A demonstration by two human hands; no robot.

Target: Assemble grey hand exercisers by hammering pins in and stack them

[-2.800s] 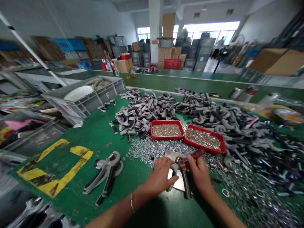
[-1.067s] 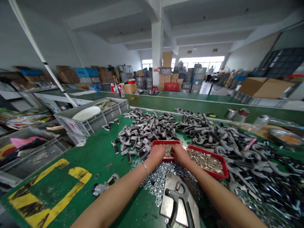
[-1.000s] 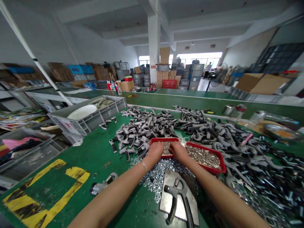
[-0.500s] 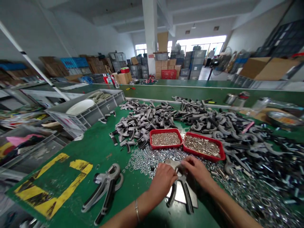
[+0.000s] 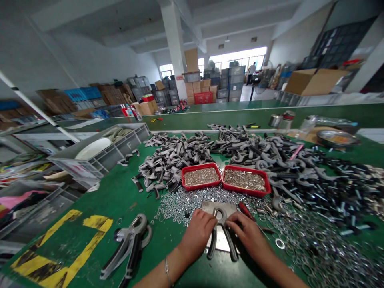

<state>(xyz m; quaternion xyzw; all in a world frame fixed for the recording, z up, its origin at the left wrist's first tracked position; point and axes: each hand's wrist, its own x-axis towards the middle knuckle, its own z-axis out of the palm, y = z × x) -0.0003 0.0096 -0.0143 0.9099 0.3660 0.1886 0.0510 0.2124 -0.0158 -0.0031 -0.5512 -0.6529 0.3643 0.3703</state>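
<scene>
A grey and black hand gripper (image 5: 222, 234) lies on a small metal plate (image 5: 209, 206) near the table's front edge. My left hand (image 5: 196, 234) curls over its left handle. On the right handle rests my right hand (image 5: 247, 234), fingers pressed to it. A red-handled tool (image 5: 245, 210) lies just beyond my right hand. Two red trays of small metal parts, the left tray (image 5: 198, 187) and the right tray (image 5: 246, 194), stand behind the plate. Loose nuts (image 5: 180, 202) are heaped around the plate.
Grey handle parts (image 5: 177, 154) and dark parts (image 5: 300, 168) are piled across the green table. An assembled hand gripper (image 5: 129, 244) lies at the front left by yellow floor-style markings (image 5: 63, 236). A grey crate (image 5: 102, 154) stands at the left. Washers (image 5: 315, 248) cover the right.
Both hands came back from the left red tray to the metal plate and closed on the hand gripper's handles. The view swung slightly to the right.
</scene>
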